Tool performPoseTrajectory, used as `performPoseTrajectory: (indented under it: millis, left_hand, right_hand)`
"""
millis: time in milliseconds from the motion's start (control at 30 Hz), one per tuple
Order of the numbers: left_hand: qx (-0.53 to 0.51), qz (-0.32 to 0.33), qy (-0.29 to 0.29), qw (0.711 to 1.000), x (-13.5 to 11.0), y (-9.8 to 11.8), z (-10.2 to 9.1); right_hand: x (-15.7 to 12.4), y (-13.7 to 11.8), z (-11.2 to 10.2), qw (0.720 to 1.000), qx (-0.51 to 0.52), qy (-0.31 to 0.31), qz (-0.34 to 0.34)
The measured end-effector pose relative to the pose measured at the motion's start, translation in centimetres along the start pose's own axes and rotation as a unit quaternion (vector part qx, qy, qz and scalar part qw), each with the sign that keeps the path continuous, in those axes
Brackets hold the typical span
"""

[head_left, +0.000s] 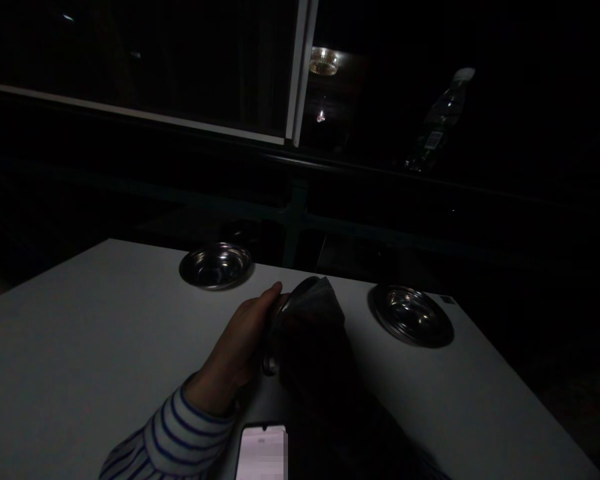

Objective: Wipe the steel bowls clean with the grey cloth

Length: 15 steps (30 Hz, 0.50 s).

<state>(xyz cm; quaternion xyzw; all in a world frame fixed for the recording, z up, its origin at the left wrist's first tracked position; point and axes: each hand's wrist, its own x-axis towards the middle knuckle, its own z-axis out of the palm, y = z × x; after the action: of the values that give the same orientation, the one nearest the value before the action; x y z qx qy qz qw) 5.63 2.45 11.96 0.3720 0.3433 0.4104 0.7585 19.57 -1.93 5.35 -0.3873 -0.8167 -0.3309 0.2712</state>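
Observation:
My left hand (240, 337) is wrapped round the edge of a shiny metal bowl (280, 313), which is tilted up over the white table. My right hand (315, 360) is almost black in the shadow and lies over the bowl's inner side. A thin greyish cloth or wipe (325, 303) sticks out past its fingers, against the bowl. The fingers themselves are hard to make out. Near my left wrist, a phone (261, 453) with a lit screen lies on the table.
On the white table (105, 333), one metal bowl (216, 265) sits at the far edge left of centre. A small stack of metal bowls (413, 317) stands to the right. Behind are a dark window frame (296, 80) and a clear bottle (443, 120) with a white cap.

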Motion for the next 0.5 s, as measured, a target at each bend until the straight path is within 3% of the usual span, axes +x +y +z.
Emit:
performPoseTrajectory:
  millis: [100,233,367,500]
  left_hand:
    - [0.014,-0.005,0.021,1.000,0.0,0.0,-0.1]
    - [0.026,-0.003,0.003,1.000,0.0,0.1,-0.2]
    - [0.023,-0.005,-0.009,1.000,-0.1,0.1,-0.1]
    - [0.027,-0.019,-0.007,0.999,-0.3,0.1,0.0]
  right_hand:
    - [-0.6,-0.5,1.0,1.000,-0.008,0.014,0.009]
    - [-0.5,-0.8,1.7,1.000,0.001,0.011,0.029]
    - [0.9,0.6,0.1,0.999,0.023,0.005,0.023]
    - [2.0,1.9,-1.9,0.994,0.052,0.018,0.092]
